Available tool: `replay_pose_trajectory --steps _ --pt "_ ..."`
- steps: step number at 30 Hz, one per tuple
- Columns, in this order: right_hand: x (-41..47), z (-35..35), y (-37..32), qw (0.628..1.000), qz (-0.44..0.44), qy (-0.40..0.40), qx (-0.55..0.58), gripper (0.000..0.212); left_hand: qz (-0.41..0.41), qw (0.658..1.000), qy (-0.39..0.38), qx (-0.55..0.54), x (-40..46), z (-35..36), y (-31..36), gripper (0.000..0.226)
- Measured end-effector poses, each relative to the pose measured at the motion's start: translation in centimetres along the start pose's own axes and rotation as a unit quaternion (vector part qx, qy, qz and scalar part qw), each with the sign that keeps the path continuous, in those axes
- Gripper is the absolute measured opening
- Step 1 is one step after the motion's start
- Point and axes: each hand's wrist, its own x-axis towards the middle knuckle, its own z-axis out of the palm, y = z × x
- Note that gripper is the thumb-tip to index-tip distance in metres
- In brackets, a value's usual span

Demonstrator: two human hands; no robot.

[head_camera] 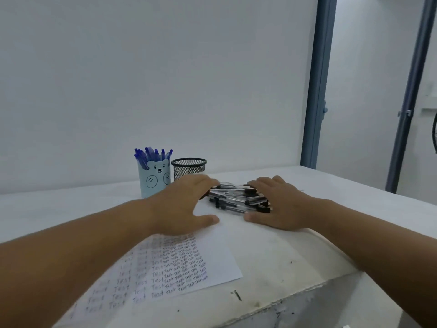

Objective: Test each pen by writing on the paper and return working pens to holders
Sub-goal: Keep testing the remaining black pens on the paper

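Left hand (186,204) and right hand (281,204) flank black pens (238,197), fingers spread, loosely cupping pile from both sides, touching it; no single pen pinched. Pile lies mid-table (295,252), toward far edge. Paper (189,263), covered in "Test" scribbles, near front edge, under left thumb. Bear holder (155,178) with blue pens (152,155) and mesh holder (188,168) side by side at far edge, just behind left hand.

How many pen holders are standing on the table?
2. The blue bear holder holds blue pens. The black mesh holder stands just right of it, its lower part hidden behind the left hand.
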Motion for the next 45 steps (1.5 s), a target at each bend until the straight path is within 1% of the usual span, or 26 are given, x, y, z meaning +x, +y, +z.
replay_pose_trajectory --steps 2,5,7,10,12,16,22,25,26,28,30,31,32,34,36,37,38,40,41,42,43,44,45 --pt "0.4 -0.2 0.5 1.0 0.012 -0.024 -0.007 0.094 -0.025 0.999 -0.032 -0.037 2.5 0.5 0.9 0.083" --pt "1.3 -0.5 0.9 0.999 0.006 -0.05 -0.013 0.089 -0.068 0.992 -0.072 -0.075 5.7 2.2 1.5 0.082" --pt "1.7 -0.7 1.1 0.998 -0.008 -0.059 -0.021 0.088 -0.081 0.992 -0.08 -0.054 6.9 3.4 1.7 0.076" --pt "2.0 -0.7 1.7 0.998 -0.02 -0.059 -0.025 0.093 -0.082 0.991 -0.096 0.039 7.7 4.3 2.3 0.073" --pt "2.1 -0.7 2.0 0.998 -0.026 -0.058 -0.03 0.092 -0.083 0.988 -0.109 0.066 8.0 4.6 2.6 0.069" --pt "2.2 -0.8 2.8 0.998 -0.026 -0.044 -0.04 0.079 -0.097 0.986 -0.123 0.054 9.0 5.5 3.2 0.061" --pt "2.1 -0.8 4.2 0.998 -0.011 -0.049 -0.034 0.08 -0.115 0.982 -0.147 0.038 10.2 6.0 4.0 0.063" --pt "1.9 -0.8 4.0 0.999 -0.008 -0.046 -0.026 0.076 -0.115 0.984 -0.134 0.026 10.0 5.8 4.2 0.065" --pt "1.9 -0.8 3.9 0.999 -0.005 -0.049 -0.02 0.077 -0.112 0.986 -0.125 0.017 9.8 5.7 4.3 0.065" --pt "1.7 -1.1 3.7 0.999 0.001 -0.054 -0.006 0.091 -0.105 0.989 -0.102 0.002 9.1 5.3 4.4 0.067" --pt "1.6 -1.4 3.2 0.999 -0.004 -0.041 0.012 0.106 -0.098 0.992 -0.081 -0.005 8.2 4.7 4.4 0.065" --pt "1.6 -1.6 2.8 0.999 -0.009 -0.03 0.025 0.11 -0.094 0.993 -0.068 -0.013 7.6 4.2 4.3 0.064" --pt "1.5 -2.0 2.3 0.999 -0.016 -0.018 0.038 0.109 -0.092 0.994 -0.056 -0.021 7.0 3.7 4.1 0.062" --pt "1.7 -2.4 1.3 0.997 -0.039 0.014 0.062 0.098 -0.091 0.995 -0.035 -0.031 5.6 2.4 3.5 0.059" --pt "1.9 -2.6 -0.1 0.993 -0.066 0.05 0.083 0.092 -0.084 0.995 -0.019 -0.042 3.7 1.0 2.8 0.051" --pt "2.1 -2.6 -1.0 0.99 -0.077 0.069 0.096 0.086 -0.082 0.995 -0.011 -0.047 2.5 0.2 2.4 0.046" --pt "2.4 -2.4 -2.0 0.985 -0.092 0.096 0.11 0.072 -0.086 0.995 -0.004 -0.051 1.3 -0.5 2.0 0.044" --pt "3.1 -2.4 -4.6 0.968 -0.128 0.164 0.138 0.033 -0.114 0.992 -0.006 -0.059 -1.2 -1.7 1.1 0.047" --pt "3.4 -2.5 -6.0 0.96 -0.127 0.19 0.164 0.02 -0.126 0.99 -0.01 -0.056 -2.3 -2.2 0.5 0.048" --pt "3.8 -2.4 -7.4 0.95 -0.104 0.2 0.215 0.016 -0.139 0.989 -0.014 -0.051 -3.2 -2.6 -0.3 0.046" --pt "4.2 -2.3 -8.7 0.933 -0.063 0.199 0.292 0.023 -0.154 0.987 -0.016 -0.046 -4.0 -2.9 -1.1 0.044" --pt "4.6 -2.2 -10.0 0.901 -0.023 0.191 0.388 0.031 -0.169 0.984 -0.021 -0.042 -4.7 -3.1 -2.0 0.041" --pt "4.9 -2.0 -11.1 0.857 0.009 0.185 0.48 0.039 -0.18 0.983 -0.026 -0.035 -5.4 -3.3 -2.7 0.037"
